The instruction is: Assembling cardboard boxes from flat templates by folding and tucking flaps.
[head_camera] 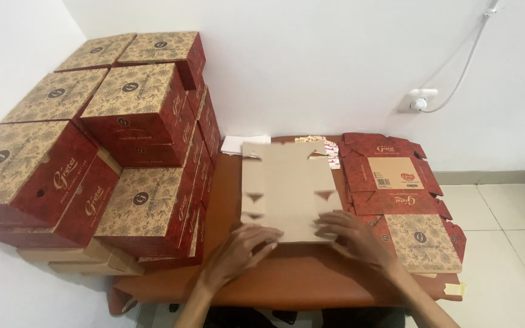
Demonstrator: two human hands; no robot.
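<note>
White walls [311, 67], tiled floor [505, 243], brown table [287, 279] (wall socket [419, 100]).

Flat carton blank [287, 191] on table [287, 282]; folded boxes [135, 109] stacked left; unfolded blanks [399, 194] right.

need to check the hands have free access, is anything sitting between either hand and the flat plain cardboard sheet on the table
Nothing visible does. The left hand and the right hand both rest directly on the near edge of the flat cardboard sheet. The stack of printed flat boxes lies beside it to the right, the assembled boxes to the left.
</note>
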